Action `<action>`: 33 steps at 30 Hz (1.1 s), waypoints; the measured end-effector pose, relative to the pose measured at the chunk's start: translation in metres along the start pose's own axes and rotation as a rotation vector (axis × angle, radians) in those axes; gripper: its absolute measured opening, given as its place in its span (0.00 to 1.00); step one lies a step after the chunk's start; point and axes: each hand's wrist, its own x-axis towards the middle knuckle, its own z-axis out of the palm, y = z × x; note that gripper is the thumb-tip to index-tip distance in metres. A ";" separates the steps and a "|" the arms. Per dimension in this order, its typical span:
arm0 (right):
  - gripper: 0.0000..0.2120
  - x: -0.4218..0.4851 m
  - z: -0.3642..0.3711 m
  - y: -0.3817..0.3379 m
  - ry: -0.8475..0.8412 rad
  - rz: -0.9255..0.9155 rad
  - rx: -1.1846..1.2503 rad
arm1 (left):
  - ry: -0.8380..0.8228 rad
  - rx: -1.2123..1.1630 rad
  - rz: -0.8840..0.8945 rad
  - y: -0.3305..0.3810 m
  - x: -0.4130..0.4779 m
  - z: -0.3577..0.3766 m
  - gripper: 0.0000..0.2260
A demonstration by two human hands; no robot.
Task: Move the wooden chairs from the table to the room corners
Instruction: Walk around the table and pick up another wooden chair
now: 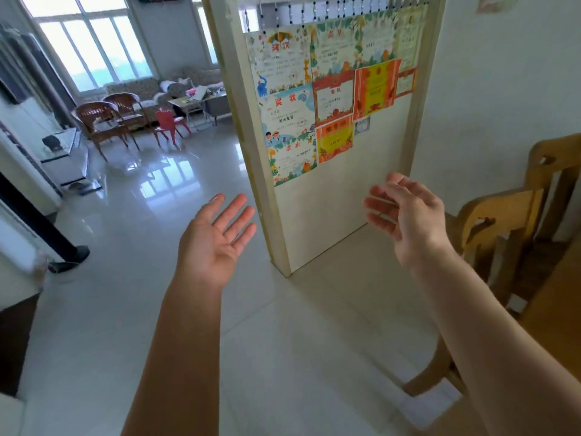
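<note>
From the head camera, our left hand (pixel 217 237) and right hand (pixel 408 215) hang empty, fingers (pixel 234 212) spread. The wooden chairs (pixel 503 228) stand at right, tucked against the tabletop (pixel 553 309). We judge it best to grip the nearer backrest's top rail with both hands. It is smooth, curved, honey-coloured wood; the floor (pixel 157 215) is glossy tile.

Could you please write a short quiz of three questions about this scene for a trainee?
1. True or false: the left hand holds a chair.
2. Which hand is nearer the wooden chairs?
3. What covers the partition wall: A) certificates, B) mirrors, C) shelves?

Key: 1. False, both hands are open and empty. 2. The right hand. 3. A, colourful certificates.
</note>
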 end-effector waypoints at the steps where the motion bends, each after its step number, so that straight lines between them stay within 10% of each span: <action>1: 0.05 0.008 0.007 0.002 0.004 -0.007 0.002 | -0.011 0.002 -0.007 0.002 0.013 0.002 0.16; 33: 0.07 0.410 -0.069 -0.020 0.499 -0.164 -0.023 | -0.471 0.147 -0.398 -0.175 0.432 0.322 0.14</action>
